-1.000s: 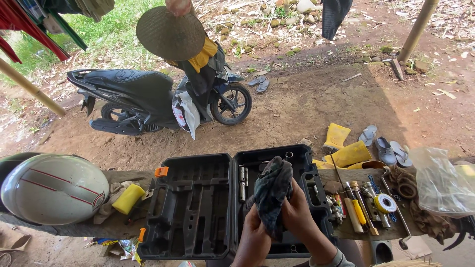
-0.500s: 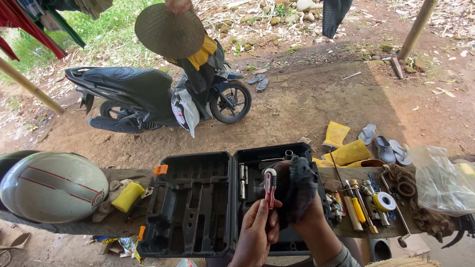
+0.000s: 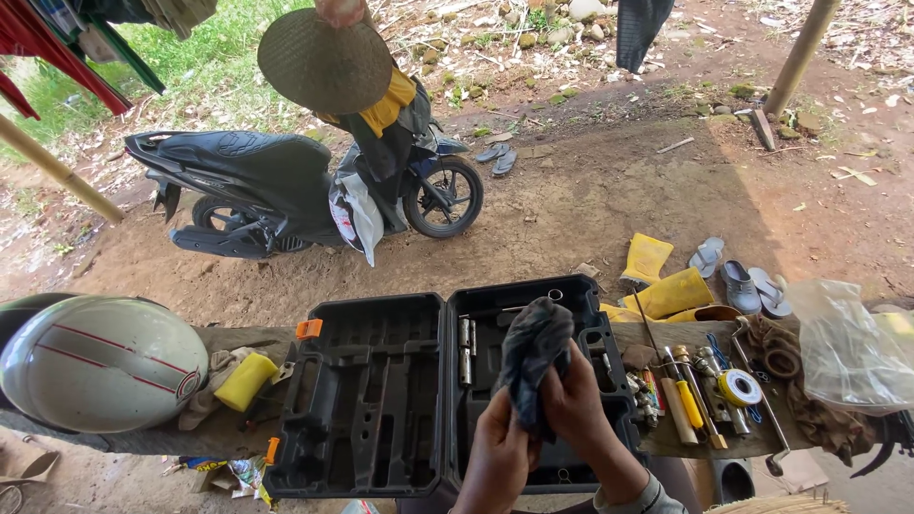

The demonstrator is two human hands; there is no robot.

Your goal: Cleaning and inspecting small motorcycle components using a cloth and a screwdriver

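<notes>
Both hands work together low in the view, above the right half of an open black tool case [image 3: 381,400]. Left hand [image 3: 503,457] and right hand [image 3: 579,405] are closed around a dark bluish cloth [image 3: 533,352]. The cloth bunches upward out of the grip; its upper folds stand free above the fingers [image 3: 557,376], while its lower part is pinched between the two hands and hidden there. Whether anything is wrapped inside the cloth cannot be told. Fingers of both hands are clenched on the fabric, the right from the right side, the left from below and the left.

The case lies flat and fully open on a rough tabletop [image 3: 228,433], with moulded recesses showing in the left half and orange latches at its left edge. Left of the case: a yellow sponge-like block [image 3: 245,381] on a rag, then a pale helmet [image 3: 100,362] with dark stripes. Right of the case: a scatter of hand tools [image 3: 690,395], among them yellow-handled drivers, a roll of tape [image 3: 740,387], a metal bar, and a clear plastic bag [image 3: 847,347] further right.

On the dirt ground beyond: a black scooter [image 3: 276,186], yellow rubber boots [image 3: 666,281], grey sandals [image 3: 747,286]. A round woven hat [image 3: 324,62] hangs at top.
</notes>
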